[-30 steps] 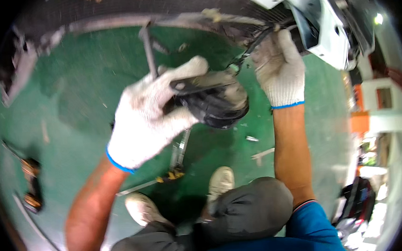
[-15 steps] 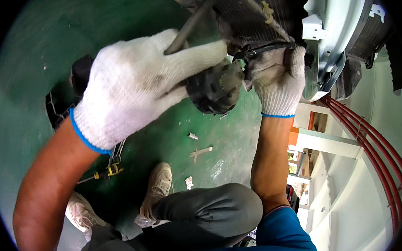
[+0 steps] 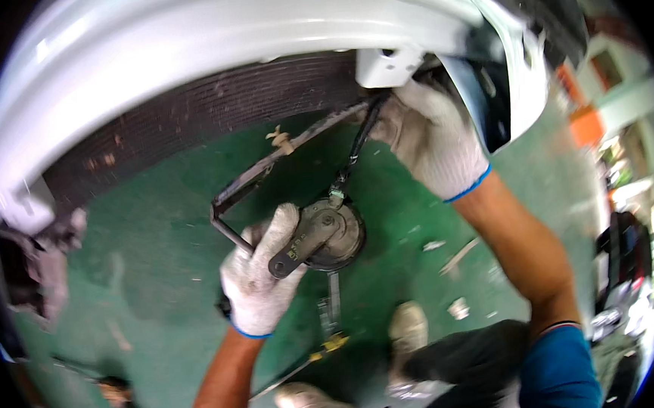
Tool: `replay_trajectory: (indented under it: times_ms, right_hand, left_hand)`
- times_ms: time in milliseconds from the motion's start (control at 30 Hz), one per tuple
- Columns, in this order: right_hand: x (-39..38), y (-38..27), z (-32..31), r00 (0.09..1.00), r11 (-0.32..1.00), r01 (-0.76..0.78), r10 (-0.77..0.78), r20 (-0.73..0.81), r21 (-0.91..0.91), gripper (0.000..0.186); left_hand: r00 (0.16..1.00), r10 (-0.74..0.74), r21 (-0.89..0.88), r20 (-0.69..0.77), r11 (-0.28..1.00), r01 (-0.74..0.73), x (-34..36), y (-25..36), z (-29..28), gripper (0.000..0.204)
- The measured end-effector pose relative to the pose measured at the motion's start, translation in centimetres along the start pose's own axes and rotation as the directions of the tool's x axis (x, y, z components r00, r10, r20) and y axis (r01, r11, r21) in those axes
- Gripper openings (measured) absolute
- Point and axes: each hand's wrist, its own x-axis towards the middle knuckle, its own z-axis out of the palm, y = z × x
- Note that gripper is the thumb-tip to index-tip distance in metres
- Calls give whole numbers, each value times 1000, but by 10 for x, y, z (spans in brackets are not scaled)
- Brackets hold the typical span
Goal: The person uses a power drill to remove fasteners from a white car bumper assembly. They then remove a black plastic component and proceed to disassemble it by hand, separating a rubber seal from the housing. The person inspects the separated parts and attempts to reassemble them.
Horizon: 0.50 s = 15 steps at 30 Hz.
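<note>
My left hand (image 3: 260, 281), in a white knit glove, is closed on a round dark car horn (image 3: 344, 237) by its metal bracket (image 3: 299, 244). A bent thin pipe (image 3: 252, 167) runs up from beside that hand's fingers. A black-wrapped wire (image 3: 359, 142) leads from the plug (image 3: 336, 193) at the horn's top toward my right hand (image 3: 436, 136). That gloved hand is raised under a white metal tab (image 3: 387, 68), fingers curled near the wire's upper end. Its fingertips are partly hidden, and I cannot make out what they hold.
A white vehicle crossbeam (image 3: 217, 41) spans the top, with a dark finned radiator panel (image 3: 207, 110) below it. On the green floor (image 3: 167, 306) lie a yellow-marked tool (image 3: 329, 346), paper scraps (image 3: 458, 308) and a strip (image 3: 460, 257). My shoes (image 3: 408, 335) are below.
My view has swung up and round, bringing the crossbeam across the top. My left hand has lowered with the horn, away from my right hand, and the wire between them now shows.
</note>
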Motion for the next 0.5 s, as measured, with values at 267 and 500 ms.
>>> replay_trajectory:
  times_ms: [267,500]
  right_hand:
    - [-6,55,34,889,965,258,-252,-383,-37,37]
    - [2,60,44,611,828,556,-350,-710,70,33]
  left_hand:
    - [962,-275,22,-10,961,275,-19,9,-22,64]
    - [885,-464,84,48,885,459,-16,21,-13,81]
